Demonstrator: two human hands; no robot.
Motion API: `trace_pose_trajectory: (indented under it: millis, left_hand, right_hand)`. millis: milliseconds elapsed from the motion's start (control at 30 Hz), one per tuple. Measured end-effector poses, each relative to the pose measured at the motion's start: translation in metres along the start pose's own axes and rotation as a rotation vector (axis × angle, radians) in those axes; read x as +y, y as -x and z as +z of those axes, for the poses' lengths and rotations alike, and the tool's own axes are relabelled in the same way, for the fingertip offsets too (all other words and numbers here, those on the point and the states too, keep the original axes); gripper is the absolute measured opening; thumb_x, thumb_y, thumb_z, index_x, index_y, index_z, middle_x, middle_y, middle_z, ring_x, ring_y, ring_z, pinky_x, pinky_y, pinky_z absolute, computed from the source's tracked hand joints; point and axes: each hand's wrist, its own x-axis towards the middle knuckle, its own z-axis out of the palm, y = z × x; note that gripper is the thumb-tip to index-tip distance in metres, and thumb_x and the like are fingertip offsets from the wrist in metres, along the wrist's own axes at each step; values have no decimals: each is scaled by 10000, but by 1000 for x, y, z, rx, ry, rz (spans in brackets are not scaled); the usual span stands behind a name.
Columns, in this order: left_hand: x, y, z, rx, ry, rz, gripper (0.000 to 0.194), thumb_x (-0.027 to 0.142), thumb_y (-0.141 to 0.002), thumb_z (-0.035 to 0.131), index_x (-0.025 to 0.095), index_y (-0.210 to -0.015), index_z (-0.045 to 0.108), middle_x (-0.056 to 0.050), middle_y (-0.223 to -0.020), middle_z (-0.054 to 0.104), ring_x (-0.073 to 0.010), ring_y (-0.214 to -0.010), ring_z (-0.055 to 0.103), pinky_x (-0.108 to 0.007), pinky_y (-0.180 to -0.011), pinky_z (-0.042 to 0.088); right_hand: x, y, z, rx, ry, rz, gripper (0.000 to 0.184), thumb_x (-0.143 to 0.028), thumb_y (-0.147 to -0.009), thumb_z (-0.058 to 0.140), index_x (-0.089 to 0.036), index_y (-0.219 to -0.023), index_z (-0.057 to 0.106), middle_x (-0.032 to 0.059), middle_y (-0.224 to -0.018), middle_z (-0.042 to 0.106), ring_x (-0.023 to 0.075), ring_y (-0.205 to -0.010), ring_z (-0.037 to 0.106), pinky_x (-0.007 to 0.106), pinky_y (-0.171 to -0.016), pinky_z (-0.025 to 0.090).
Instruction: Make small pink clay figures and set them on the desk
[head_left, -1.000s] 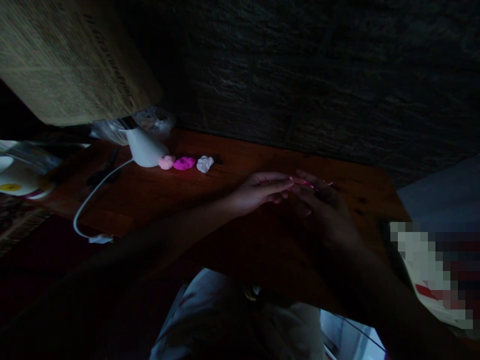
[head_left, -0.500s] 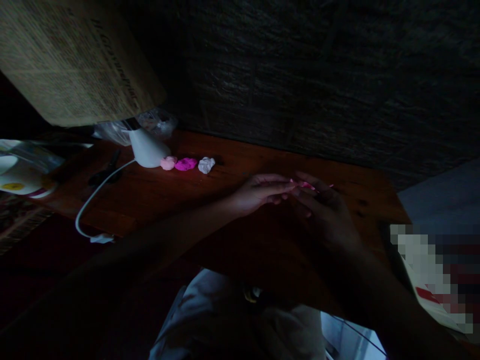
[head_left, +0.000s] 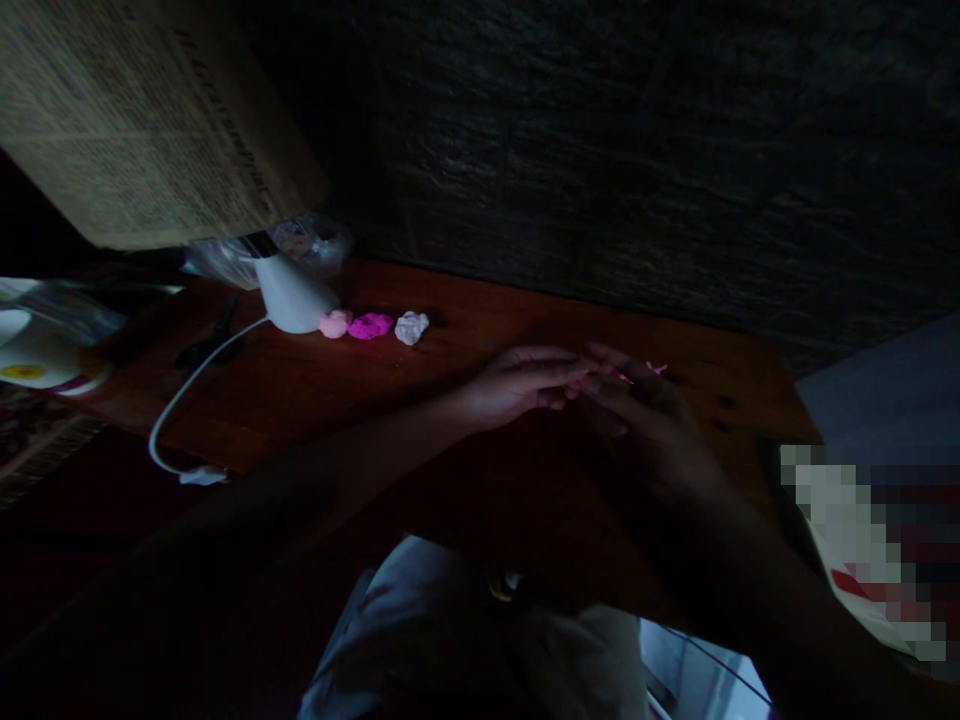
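My left hand (head_left: 517, 388) and my right hand (head_left: 651, 425) meet over the wooden table, fingertips pinched together. Between them shows a small pink piece of what looks like modelling clay (head_left: 622, 376), mostly covered by the fingers. Just beyond the right fingers is another thin pink bit (head_left: 657, 368); whether it lies on the table or joins the held piece I cannot tell. Farther left, three soft clay-like lumps sit in a row: a pale pink lump (head_left: 335, 323), a magenta lump (head_left: 370, 326) and a whitish lump (head_left: 412, 328).
A lamp with a newsprint shade (head_left: 187, 130) and white base (head_left: 296, 295) stands at the left, its white cable (head_left: 161, 420) looping over the table edge. Dark scissors (head_left: 214, 340) lie beside it, near a clear plastic bag (head_left: 319, 245). A dark textured wall (head_left: 600, 150) rises behind the table (head_left: 480, 310).
The fingers have shifted slightly around the pink piece, and less of it shows. More of the thin pink bit beyond the right hand is visible.
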Motion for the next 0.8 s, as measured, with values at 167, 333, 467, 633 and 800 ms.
trace_pose_trajectory:
  millis: [167,333,467,633,800]
  left_hand:
    - [1,0,2,37,-22,13,418,465,-641,922,160,-890,784,-19,-834,704,-77,-722,573,-230,-658,390]
    - [0,0,2,39,-6,7,437,477,-636,921,161,-895,765,-6,-836,686,-79,-726,573,-241,-679,400]
    - [0,1,2,29,-26,15,415,476,-655,913,163,-887,772,-5,-818,691,-73,-719,580,-230,-667,399]
    - [-1,0,1,38,-19,9,416,466,-637,925,168,-894,793,-15,-817,706,-81,-727,598,-225,-664,409]
    - [-1,-1,2,72,-23,15,423,452,-611,938,162,-889,803,-31,-827,723,-87,-726,597,-228,-658,402]
  right_hand:
    - [-1,1,0,54,-17,19,411,-289,-631,923,-281,-1015,773,-25,-847,679,58,-540,427,211,-444,313]
    - [-1,0,-3,72,17,8,337,-337,-701,873,-278,-1016,770,-4,-888,712,63,-526,414,227,-448,330]
    - [0,0,-2,67,7,25,406,-299,-642,915,-286,-1022,774,-26,-836,661,63,-534,419,221,-451,328]
    - [0,1,-1,40,20,11,366,-300,-657,905,-296,-1000,780,-27,-865,646,64,-554,428,225,-459,326]
    - [-2,2,0,39,33,1,426,-298,-624,923,-303,-1020,768,-39,-791,637,74,-553,427,226,-461,328]
